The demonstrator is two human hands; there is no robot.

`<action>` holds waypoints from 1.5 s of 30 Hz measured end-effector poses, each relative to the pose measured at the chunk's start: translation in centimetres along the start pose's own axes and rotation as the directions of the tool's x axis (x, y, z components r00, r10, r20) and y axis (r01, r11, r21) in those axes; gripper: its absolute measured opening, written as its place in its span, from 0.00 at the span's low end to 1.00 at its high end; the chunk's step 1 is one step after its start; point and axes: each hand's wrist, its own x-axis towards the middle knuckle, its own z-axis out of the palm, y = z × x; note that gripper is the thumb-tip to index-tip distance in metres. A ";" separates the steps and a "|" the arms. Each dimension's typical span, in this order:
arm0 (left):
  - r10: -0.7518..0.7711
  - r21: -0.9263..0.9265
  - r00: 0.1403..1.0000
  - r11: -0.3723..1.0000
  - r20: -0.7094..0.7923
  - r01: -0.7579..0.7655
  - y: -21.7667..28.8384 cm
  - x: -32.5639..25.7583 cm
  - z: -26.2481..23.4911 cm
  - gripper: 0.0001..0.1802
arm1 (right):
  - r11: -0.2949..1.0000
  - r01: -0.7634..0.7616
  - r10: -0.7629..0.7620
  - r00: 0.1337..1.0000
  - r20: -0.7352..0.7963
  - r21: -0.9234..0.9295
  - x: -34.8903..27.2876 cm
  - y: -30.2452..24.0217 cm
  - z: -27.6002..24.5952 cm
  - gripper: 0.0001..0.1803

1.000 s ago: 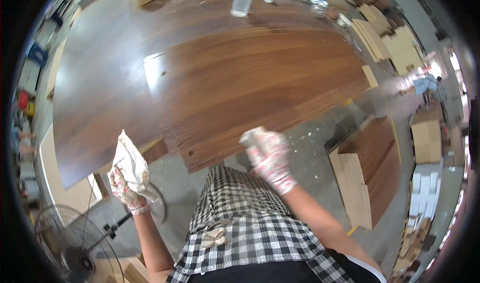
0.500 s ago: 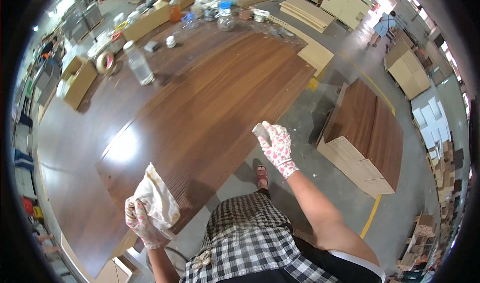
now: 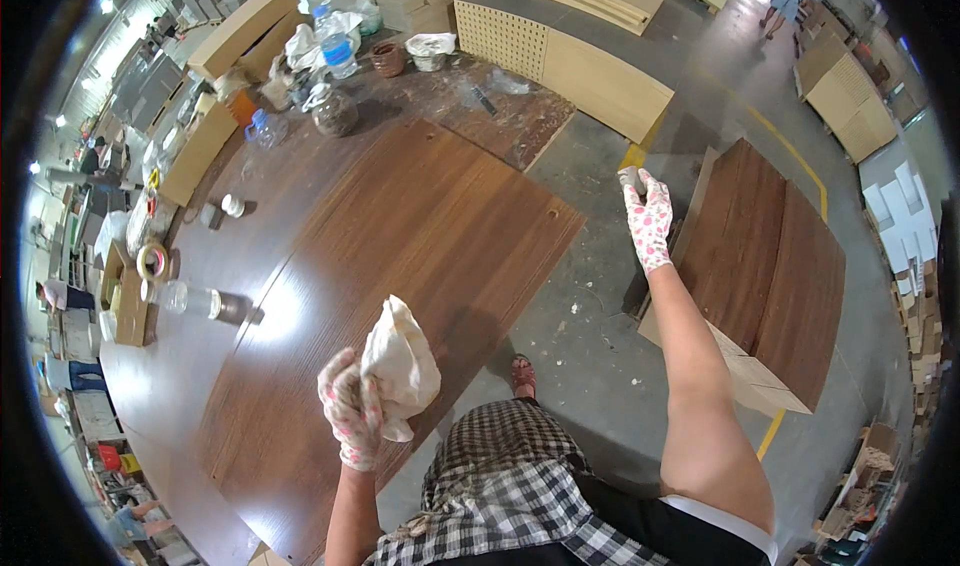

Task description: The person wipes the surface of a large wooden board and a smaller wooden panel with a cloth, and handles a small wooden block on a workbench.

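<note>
My left hand (image 3: 352, 406), in a white glove with pink dots, grips a crumpled white cloth (image 3: 402, 361). It hangs over the near part of a brown wood-grain panel (image 3: 400, 226) that lies on a larger brown worktable. Out to the right, beyond the panel's edge, my right hand (image 3: 650, 221) wears a matching glove. Its fingers are closed around a small grey piece (image 3: 628, 176), mostly hidden, whose kind I cannot make out. Below that hand is the floor, with a stack of brown boards (image 3: 760, 256) to its right.
A clear bottle (image 3: 185, 299) lies on the table at left, by a tape roll (image 3: 153, 261) and a small white bottle (image 3: 233, 205). Jars, bottles and a blue-labelled bottle (image 3: 336, 44) crowd the far end. A person (image 3: 786, 4) stands far off at right.
My right hand has swung out to the right and away, off the panel's edge. My left hand has risen with the cloth and shifted right. The clear bottle has gone from upright to lying.
</note>
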 end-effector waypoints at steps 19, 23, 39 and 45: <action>0.492 0.046 0.590 0.742 0.640 -0.669 5.1 8.9 23.1 0.32 | 0.827 -0.533 0.499 0.842 0.204 0.178 -13.2 4.5 -12.0 0.17; 0.489 0.077 0.595 0.728 0.638 -0.681 5.3 8.0 21.6 0.32 | 0.815 -0.540 0.488 0.835 0.254 0.211 -15.0 4.5 -11.1 0.16; 0.232 0.152 0.687 0.880 0.688 -0.449 2.7 -0.1 11.4 0.31 | 0.792 -0.391 0.212 0.897 0.389 0.469 -7.4 -6.0 -6.8 0.20; 0.180 0.352 0.789 0.821 0.588 -0.450 -0.6 -9.7 1.7 0.29 | 0.519 -0.373 -0.122 0.858 0.498 0.769 -8.4 -18.6 -0.2 0.21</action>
